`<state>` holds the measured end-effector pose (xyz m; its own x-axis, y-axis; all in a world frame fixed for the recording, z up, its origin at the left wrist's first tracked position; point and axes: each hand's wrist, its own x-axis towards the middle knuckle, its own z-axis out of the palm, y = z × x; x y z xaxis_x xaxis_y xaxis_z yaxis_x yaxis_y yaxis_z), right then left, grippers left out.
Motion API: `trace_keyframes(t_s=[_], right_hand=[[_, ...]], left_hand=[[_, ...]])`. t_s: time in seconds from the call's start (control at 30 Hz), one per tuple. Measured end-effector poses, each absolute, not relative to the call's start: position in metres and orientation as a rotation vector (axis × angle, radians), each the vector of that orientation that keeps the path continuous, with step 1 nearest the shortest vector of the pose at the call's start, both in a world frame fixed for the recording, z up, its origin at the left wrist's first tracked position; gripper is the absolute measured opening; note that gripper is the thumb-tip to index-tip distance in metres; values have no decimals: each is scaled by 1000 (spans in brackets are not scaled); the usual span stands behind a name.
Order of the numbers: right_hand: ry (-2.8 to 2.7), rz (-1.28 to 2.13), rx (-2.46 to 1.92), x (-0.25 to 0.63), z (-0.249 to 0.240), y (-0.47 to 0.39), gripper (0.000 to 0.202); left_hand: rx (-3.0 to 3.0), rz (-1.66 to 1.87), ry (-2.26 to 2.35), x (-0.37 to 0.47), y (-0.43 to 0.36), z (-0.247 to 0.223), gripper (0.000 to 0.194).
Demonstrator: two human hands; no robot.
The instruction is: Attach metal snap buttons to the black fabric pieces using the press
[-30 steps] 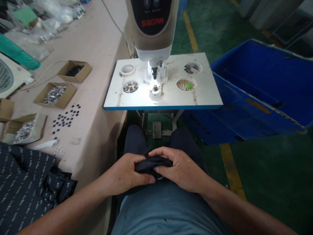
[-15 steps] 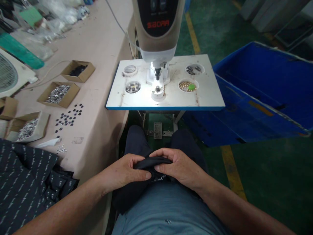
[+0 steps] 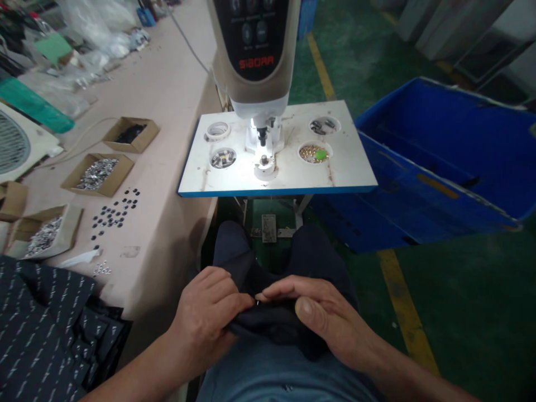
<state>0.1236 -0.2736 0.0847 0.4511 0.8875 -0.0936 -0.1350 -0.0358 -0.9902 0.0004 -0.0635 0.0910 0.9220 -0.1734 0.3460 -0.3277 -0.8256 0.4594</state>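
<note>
A dark piece of cloth (image 3: 278, 321) lies bunched over my lap, against the front of a blue shirt. My left hand (image 3: 209, 307) is closed on its left end, thumb pressed along the top edge. My right hand (image 3: 322, 310) has its fingers stretched along the far edge of the cloth and its thumb on the near side, with cloth between them. A tiny shiny spot shows where the left thumb tip meets the right fingertips; its kind is too small to tell. Beyond my knees stands a snap-fastening press (image 3: 263, 134) with its lamp lit.
The press's white table (image 3: 288, 181) has round wells of small metal parts. Cardboard boxes (image 3: 98, 173) of fasteners and loose dark discs (image 3: 115, 215) lie on the left bench. Patterned dark fabric (image 3: 46, 324) is piled at lower left; a blue bin (image 3: 402, 195) stands right.
The folded cloth edge held up between both hands has been lowered and flattened. My left hand has turned knuckles-up, and the right fingers have straightened. The view has tilted slightly.
</note>
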Motion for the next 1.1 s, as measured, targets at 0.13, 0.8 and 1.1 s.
trace_keyframes(t_s=[0.13, 0.8, 1.1], right_hand=[[-591, 888, -1483, 110, 83, -269, 17], [-1231, 382, -1752, 100, 77, -268, 29], [-1245, 371, -1768, 100, 75, -264, 26]], left_hand=[[2597, 403, -509, -6, -66, 96, 28], [2572, 308, -404, -9, -71, 97, 31], [2549, 255, -374, -12, -71, 95, 28]])
